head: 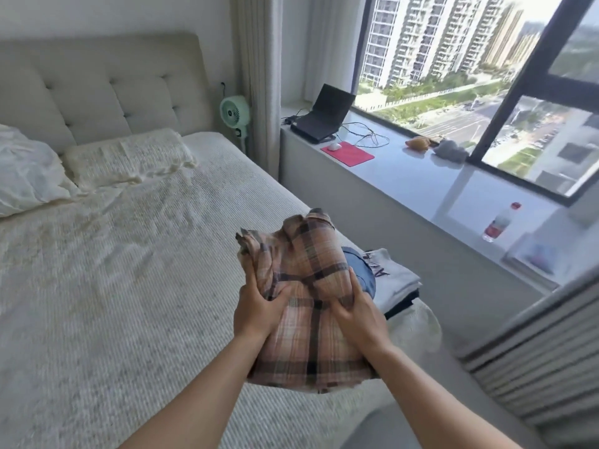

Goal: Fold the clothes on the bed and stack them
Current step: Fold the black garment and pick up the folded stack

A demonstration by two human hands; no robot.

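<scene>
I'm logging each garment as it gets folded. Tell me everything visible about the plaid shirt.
The plaid shirt is pinkish-tan with dark and white check lines, of soft woven cloth. It is bundled, partly folded, with its collar end bunched at the top. The left hand and right hand grip it above the bed's near right corner.

Folded stack [393, 280] lies on bed [129, 270], right of shirt [308, 273].

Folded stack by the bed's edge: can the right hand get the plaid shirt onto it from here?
Probably yes: the stack lies just beyond the right hand, its top uncovered, with only the held plaid shirt between.
</scene>
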